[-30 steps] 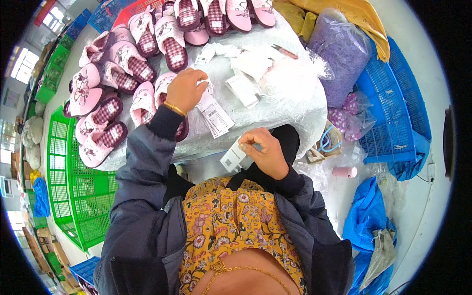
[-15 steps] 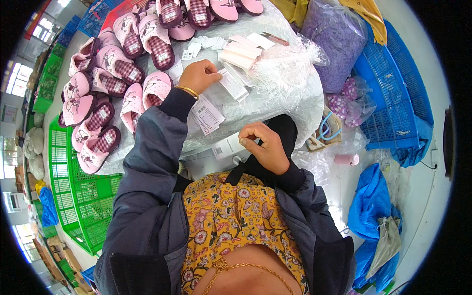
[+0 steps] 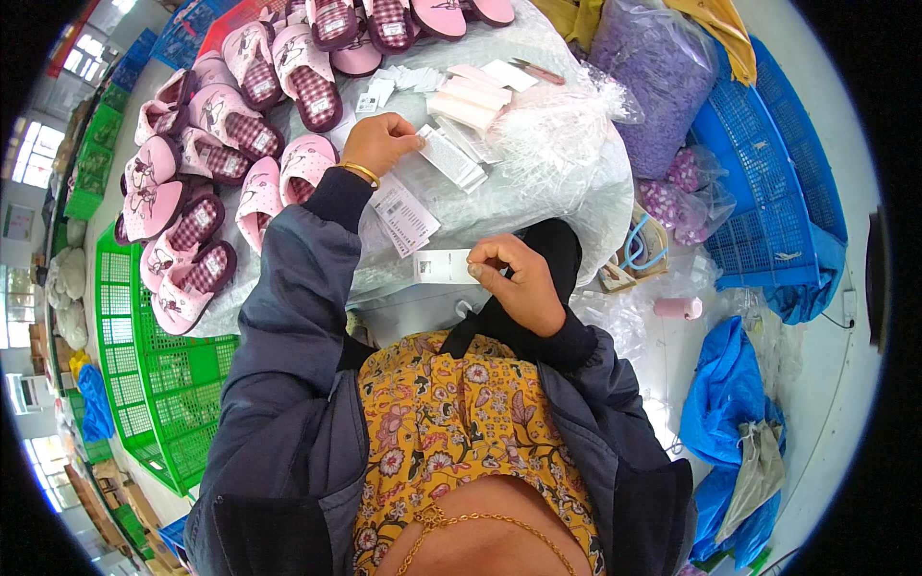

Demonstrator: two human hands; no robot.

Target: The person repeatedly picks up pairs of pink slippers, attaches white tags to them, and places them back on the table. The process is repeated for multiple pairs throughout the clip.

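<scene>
My left hand [image 3: 382,144] is closed in a pinch at the corner of a printed white tag [image 3: 448,159], over a small stack on the plastic-covered table. More printed tags [image 3: 405,213] lie fanned out beside its wrist. Near my lap, my right hand [image 3: 523,283] grips the end of a single white tag [image 3: 441,267] between thumb and fingers. This tag is held flat, its small printed patch facing up. Pink slippers [image 3: 307,165] with dark checked insoles crowd the table's left side.
Pale pink card strips [image 3: 471,101], a small cutter [image 3: 540,71] and crumpled clear plastic [image 3: 552,125] lie farther back on the table. Green crates [image 3: 173,374] stand at left. At right are a purple-filled bag [image 3: 653,86], blue baskets [image 3: 768,173] and a pink thread spool [image 3: 678,308].
My left hand has drawn slightly back and left, and the tag at its fingertips has shifted with it. The tag in my right hand has swung up to lie level.
</scene>
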